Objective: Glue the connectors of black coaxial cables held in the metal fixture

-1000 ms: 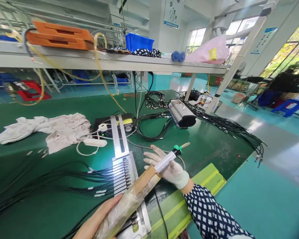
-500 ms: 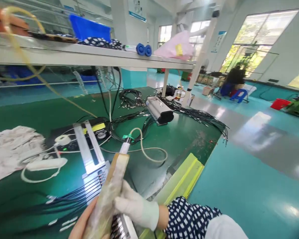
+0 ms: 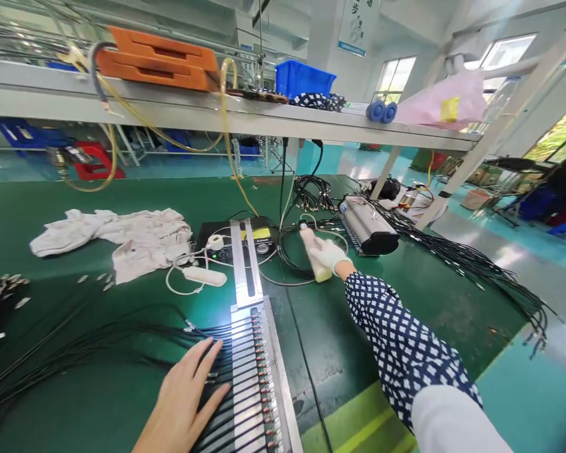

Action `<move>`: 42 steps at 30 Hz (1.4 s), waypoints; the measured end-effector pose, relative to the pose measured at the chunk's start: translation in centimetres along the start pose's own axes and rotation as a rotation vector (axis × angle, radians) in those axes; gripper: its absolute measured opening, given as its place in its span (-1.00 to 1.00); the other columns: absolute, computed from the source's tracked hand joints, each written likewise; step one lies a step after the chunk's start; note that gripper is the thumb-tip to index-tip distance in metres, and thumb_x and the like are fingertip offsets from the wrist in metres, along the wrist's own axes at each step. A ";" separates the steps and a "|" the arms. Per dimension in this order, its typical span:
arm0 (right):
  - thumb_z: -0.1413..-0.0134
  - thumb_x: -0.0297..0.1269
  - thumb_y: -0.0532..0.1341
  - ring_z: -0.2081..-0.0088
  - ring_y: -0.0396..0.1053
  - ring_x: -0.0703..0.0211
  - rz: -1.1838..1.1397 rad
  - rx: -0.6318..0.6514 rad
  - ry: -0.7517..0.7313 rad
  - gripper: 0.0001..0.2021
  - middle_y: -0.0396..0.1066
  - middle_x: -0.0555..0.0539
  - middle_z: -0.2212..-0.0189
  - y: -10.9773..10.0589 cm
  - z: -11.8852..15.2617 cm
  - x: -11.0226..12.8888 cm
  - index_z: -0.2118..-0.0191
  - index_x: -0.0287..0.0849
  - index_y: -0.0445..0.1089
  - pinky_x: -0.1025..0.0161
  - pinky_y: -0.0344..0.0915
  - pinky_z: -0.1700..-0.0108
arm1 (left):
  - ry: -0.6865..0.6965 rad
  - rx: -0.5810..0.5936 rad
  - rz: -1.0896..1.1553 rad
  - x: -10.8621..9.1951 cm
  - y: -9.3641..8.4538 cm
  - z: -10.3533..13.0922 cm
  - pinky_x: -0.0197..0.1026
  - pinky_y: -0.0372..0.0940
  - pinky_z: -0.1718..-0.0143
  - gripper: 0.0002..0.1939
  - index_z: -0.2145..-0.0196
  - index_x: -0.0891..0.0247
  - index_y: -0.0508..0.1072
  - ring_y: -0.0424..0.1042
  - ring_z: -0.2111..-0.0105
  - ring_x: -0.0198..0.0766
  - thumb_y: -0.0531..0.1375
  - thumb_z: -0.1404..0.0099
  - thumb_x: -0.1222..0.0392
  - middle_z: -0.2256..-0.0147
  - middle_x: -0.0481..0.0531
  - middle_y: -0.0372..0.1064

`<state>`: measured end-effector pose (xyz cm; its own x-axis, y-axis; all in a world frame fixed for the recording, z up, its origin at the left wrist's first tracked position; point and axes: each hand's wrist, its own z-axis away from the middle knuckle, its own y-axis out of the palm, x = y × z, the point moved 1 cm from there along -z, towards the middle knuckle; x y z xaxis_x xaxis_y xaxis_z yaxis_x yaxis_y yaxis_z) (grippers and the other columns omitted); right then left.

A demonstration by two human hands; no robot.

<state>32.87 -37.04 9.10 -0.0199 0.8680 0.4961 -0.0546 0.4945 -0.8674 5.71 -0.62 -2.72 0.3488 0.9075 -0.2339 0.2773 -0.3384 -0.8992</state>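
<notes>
My right hand (image 3: 329,255), in a white glove, is wrapped round a pale tape-wrapped corded tool (image 3: 321,272) far out over the green table. Its exact kind I cannot make out. My bare left hand (image 3: 188,390) lies with spread fingers on the black cables (image 3: 219,412), beside a metal fixture (image 3: 279,377). The cables lie side by side across the fixture, their stripped reddish and silvery ends in a row along its right side. A slotted metal bar (image 3: 239,267) extends from the fixture's far end, where a bright light falls.
A black control box (image 3: 221,234) and a white cloth (image 3: 146,236) lie beyond the fixture. A silver-and-black device (image 3: 370,226) stands at the right near cable bundles (image 3: 471,258). A raised shelf (image 3: 179,107) with orange trays (image 3: 160,60) spans the back.
My right hand has carried the tool away from above the fixture to the far table. My left hand has let go of the tool and now rests on the cables. The view has swung left.
</notes>
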 end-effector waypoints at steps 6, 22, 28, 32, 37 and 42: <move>-0.34 -0.10 0.16 -0.24 0.22 -0.25 0.219 -0.121 -0.215 -0.50 0.27 -0.32 -0.21 1.1 0.5 3.1 -0.29 -0.21 0.26 -0.17 0.16 -0.27 | 0.003 -0.032 -0.013 -1.9 -0.4 -0.2 0.10 0.31 -0.14 -0.44 -0.33 0.11 0.18 0.29 -0.21 0.03 0.11 -0.44 0.01 -0.28 0.19 0.20; -0.37 -0.26 0.18 -0.14 0.38 -0.29 0.377 0.008 -0.544 -0.63 0.39 -0.53 -0.08 4.8 -8.3 24.9 -0.12 -0.47 0.42 -0.15 0.28 -0.18 | -0.142 0.196 0.224 -3.1 -2.5 -1.9 0.28 0.06 -0.30 -0.35 -0.30 0.29 0.22 0.10 -0.32 0.18 0.14 -0.40 -0.12 -0.31 0.37 0.11; -0.28 0.01 0.06 0.03 0.49 0.06 0.396 0.055 -0.562 -0.45 0.54 -0.23 0.13 -8.3 -0.7 25.9 0.06 -0.44 0.54 0.05 0.28 -0.07 | -0.150 0.172 0.236 -3.1 -2.7 -1.9 0.27 0.03 -0.31 -0.39 -0.29 0.33 0.24 0.09 -0.31 0.16 0.10 -0.44 -0.11 -0.30 0.38 0.11; 0.02 0.09 0.33 0.35 0.49 0.23 0.135 0.398 -0.577 -0.51 0.55 -0.02 0.35 -11.1 11.3 21.8 0.16 -0.26 0.57 0.14 0.36 0.23 | -0.137 0.168 0.235 -2.9 -2.6 -1.9 0.23 0.01 -0.31 -0.42 -0.28 0.33 0.23 0.08 -0.30 0.14 0.09 -0.45 -0.06 -0.29 0.35 0.11; 0.13 -0.45 0.51 0.34 0.42 0.15 0.079 0.659 -0.656 -0.69 0.47 0.01 0.32 -1.7 26.5 12.8 0.23 -0.07 0.52 0.25 0.38 0.33 | -0.134 0.157 0.229 -2.7 -2.6 -1.7 0.21 0.06 -0.28 -0.48 -0.26 0.32 0.23 0.10 -0.29 0.12 0.06 -0.47 -0.02 -0.28 0.32 0.12; -0.06 -0.44 0.44 0.26 0.39 0.09 0.104 0.587 -0.680 -0.79 0.41 -0.04 0.26 7.4 30.9 6.8 0.23 -0.14 0.43 0.22 0.32 0.23 | -0.129 0.144 0.216 -2.6 -2.7 -1.5 0.21 0.06 -0.29 -0.46 -0.27 0.30 0.18 0.11 -0.29 0.10 0.05 -0.48 -0.04 -0.28 0.30 0.12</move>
<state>1.53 -28.90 7.22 -0.6286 0.6013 0.4934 -0.5166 0.1515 -0.8427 5.38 -2.39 0.86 0.2663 0.8456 -0.4627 0.0758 -0.4969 -0.8645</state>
